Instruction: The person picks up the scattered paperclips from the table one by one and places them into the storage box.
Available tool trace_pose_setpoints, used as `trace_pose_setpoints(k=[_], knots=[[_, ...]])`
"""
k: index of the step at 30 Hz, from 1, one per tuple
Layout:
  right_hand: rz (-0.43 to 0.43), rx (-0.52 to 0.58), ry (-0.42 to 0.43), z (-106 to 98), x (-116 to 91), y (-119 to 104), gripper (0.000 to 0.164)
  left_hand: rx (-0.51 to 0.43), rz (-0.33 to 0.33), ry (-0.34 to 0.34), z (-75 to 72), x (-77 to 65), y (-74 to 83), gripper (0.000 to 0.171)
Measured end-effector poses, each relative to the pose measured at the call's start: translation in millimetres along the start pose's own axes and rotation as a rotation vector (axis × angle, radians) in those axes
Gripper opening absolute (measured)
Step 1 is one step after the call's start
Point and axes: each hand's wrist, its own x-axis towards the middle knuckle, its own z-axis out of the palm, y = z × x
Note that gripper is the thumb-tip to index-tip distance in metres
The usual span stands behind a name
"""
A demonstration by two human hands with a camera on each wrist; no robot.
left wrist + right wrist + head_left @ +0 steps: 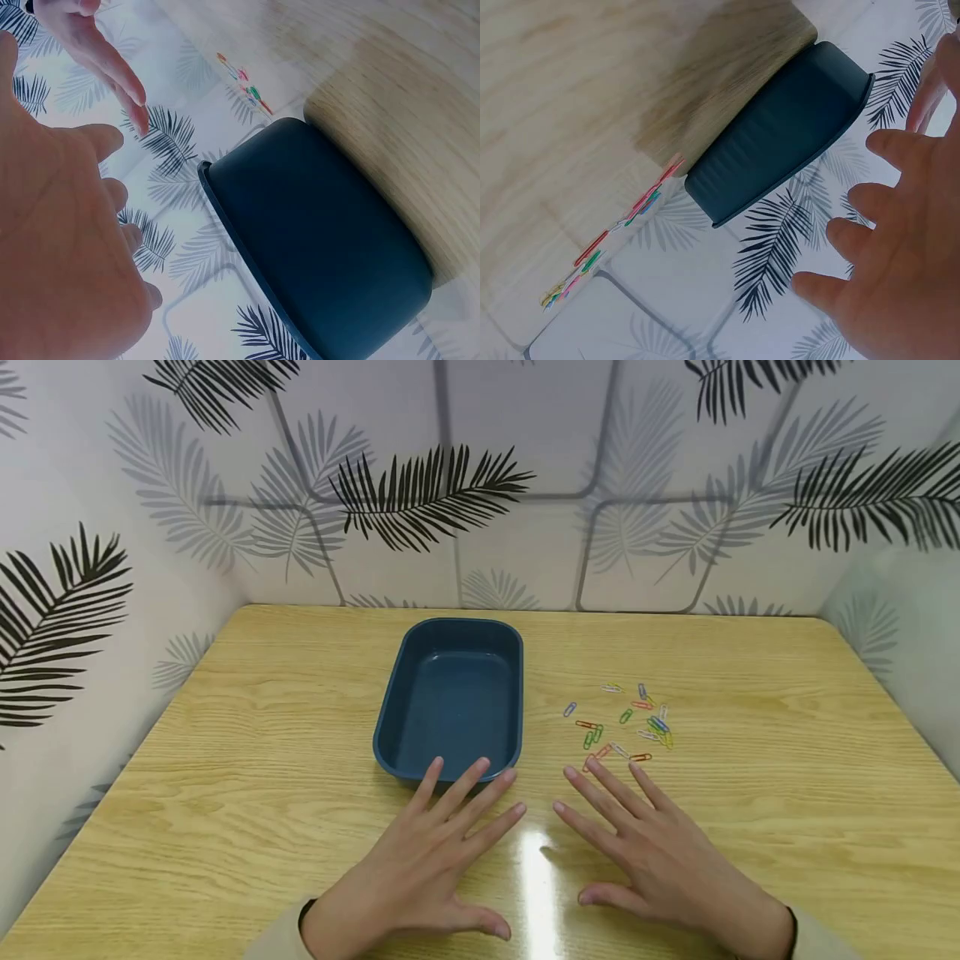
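Note:
My left hand (438, 852) is spread over the front of the table, palm down, its fingertips overlapping the near rim of a dark blue rectangular tub (457, 710) in the head view. Nothing is in its grasp. My right hand (660, 860) is likewise spread with straight fingers and holds nothing, its fingertips just short of a scatter of paper clips (626, 716). These clips are red, green, blue, yellow, white and pink, lying loosely to the right of the tub. In the left wrist view the tub's outer side (315, 240) shows beyond the palm.
The wood-grain table (787, 735) meets a white backdrop (525, 560) with a leaf pattern along its back and sides. A bright streak of reflected light (537, 893) lies on the tabletop between the hands.

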Motion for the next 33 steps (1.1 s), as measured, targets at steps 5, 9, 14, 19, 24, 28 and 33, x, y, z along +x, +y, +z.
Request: trace_pose_setpoints(k=[5,9,14,19,24,28,33], knots=[[0.013,-0.011,0.027,0,0,1,0.079,0.005,0.000,0.007,1.0,-0.6,0.7,0.103],[0.022,-0.011,0.037,-1,0,0,0.078,0.001,-0.003,0.007,1.0,-1.0,0.7,0.102],[0.038,-0.013,0.043,-1,0,0,0.079,-0.020,-0.009,0.006,2.5,-1.7,0.7,0.100],[0.049,-0.027,0.041,-2,-1,0,0.080,-0.065,-0.036,-0.010,1.4,-0.8,-4.8,0.094],[0.060,-0.028,0.040,-3,-2,3,0.081,-0.221,-0.222,-0.071,-7.4,-0.9,-33.0,0.084],[0.066,-0.020,0.040,-5,-2,7,0.078,-0.433,-0.485,-0.122,-16.0,-6.1,-60.4,0.071],[0.114,0.000,-0.038,-9,0,16,0.071,-0.875,-0.796,-0.112,-13.9,-12.4,-83.8,0.069]])
